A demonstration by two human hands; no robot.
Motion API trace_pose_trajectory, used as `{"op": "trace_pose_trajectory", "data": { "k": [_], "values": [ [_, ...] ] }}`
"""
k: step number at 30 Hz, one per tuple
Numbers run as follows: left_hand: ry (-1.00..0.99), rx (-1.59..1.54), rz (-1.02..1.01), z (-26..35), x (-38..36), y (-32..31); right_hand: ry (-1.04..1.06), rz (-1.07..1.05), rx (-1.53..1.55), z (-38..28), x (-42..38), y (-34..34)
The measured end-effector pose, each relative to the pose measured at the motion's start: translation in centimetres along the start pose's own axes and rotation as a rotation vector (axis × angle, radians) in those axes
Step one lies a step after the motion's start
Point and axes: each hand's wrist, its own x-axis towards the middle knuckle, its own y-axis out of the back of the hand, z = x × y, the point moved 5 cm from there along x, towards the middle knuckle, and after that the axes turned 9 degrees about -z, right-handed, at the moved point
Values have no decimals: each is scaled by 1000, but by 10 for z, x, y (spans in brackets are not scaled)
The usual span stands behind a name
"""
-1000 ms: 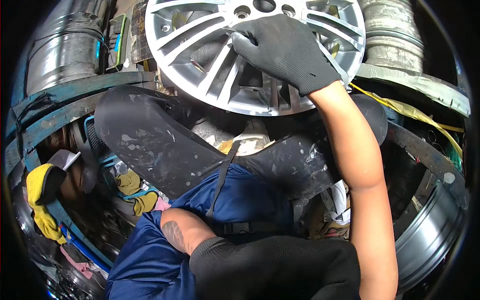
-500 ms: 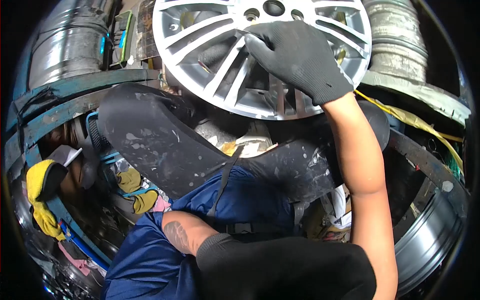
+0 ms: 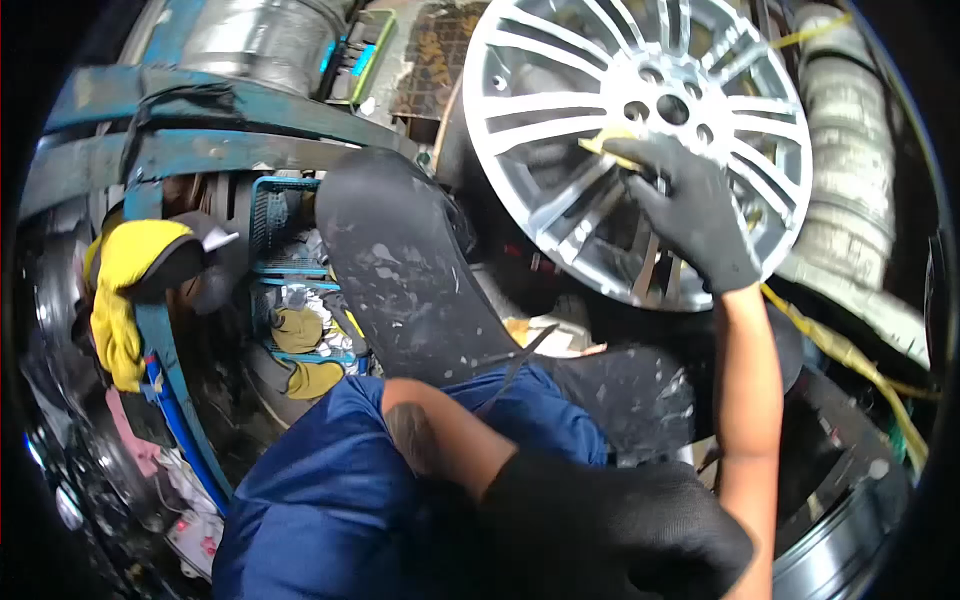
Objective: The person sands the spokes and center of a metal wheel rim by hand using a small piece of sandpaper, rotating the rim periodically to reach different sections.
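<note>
A silver multi-spoke car wheel rim (image 3: 555, 125) stands in front of my knees, its face toward me. My right hand (image 3: 690, 205), in a dark knit glove, reaches onto the spokes just below the hub. Its fingers are closed over a folded piece of yellow sandpaper (image 3: 606, 142), which sticks out past the fingertips against a spoke. My left hand (image 3: 625, 525), also in a dark glove, is close to the camera, low over my lap and apart from the rim. Its fingers are lost in the dark.
Another silver rim (image 3: 265, 45) lies at the upper left behind a blue frame (image 3: 240, 150). Blue baskets (image 3: 285, 225) hold rags and pads by my left knee. A yellow glove (image 3: 120, 330) hangs at the left. Stacked grey rims (image 3: 845, 160) stand at the right near a yellow strap (image 3: 850, 350).
The view has swung left, so the rim sits farther right and looks turned. Yellow sandpaper now shows at my right fingertips. My left hand stays low, near the camera.
</note>
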Motion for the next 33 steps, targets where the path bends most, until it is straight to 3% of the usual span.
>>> {"op": "trace_pose_trajectory", "data": {
  "k": [1, 4, 6, 7, 9, 11, 13, 14, 17, 18, 19, 21, 24, 25, 28, 30, 32, 33],
  "values": [
    [63, 15, -42, -8, -6, 6, -116, -76, 167, -4, 0, 4],
    [464, 265, -81, -47, -40, 42, -32, 27, 372, 4, 0, 3],
    [821, 819, -74, -69, -69, 60, -286, -93, 781, 11, 4, -4],
    [1018, 1150, -179, -78, -83, 62, -285, -68, 923, 13, 5, -9],
    [1204, 1491, -768, -95, -104, 59, -318, 11, 1095, 16, 5, -19],
    [1250, 1263, -951, -119, -142, 65, -331, 50, 1203, 18, 7, -20],
    [1361, 1024, -933, -136, -166, 84, -336, 43, 1254, 17, 9, -20],
    [1365, 1191, -958, -135, -167, 89, -420, 55, 1257, 11, 11, -14],
    [1335, 1471, -918, -136, -173, 84, -331, 62, 727, 21, 8, 0],
    [1329, 1545, -888, -136, -175, 88, -245, 49, 337, 14, 9, 14],
    [1331, 1497, -810, -141, -176, 90, -243, -15, 158, 9, 11, 18],
    [1329, 1390, -660, -160, -179, 94, -242, -161, 0, 10, 10, 7],
    [1392, 1317, -438, -172, -174, 106, 215, -158, -181, -3, 18, -15],
    [1412, 1294, -363, -173, -175, 109, 197, -182, -210, 4, 20, -24],
    [1427, 1282, -592, -142, -158, 109, 154, -265, -237, 9, 22, -35],
    [1356, 1398, -641, -141, -161, 107, 198, -203, -271, -1, 18, -44],
    [1388, 1388, -492, -152, -165, 108, 278, -170, -320, -19, 7, -65],
    [1449, 1314, -324, -164, -171, 108, 301, -270, -405, -29, 1, -72]
  ]
}}
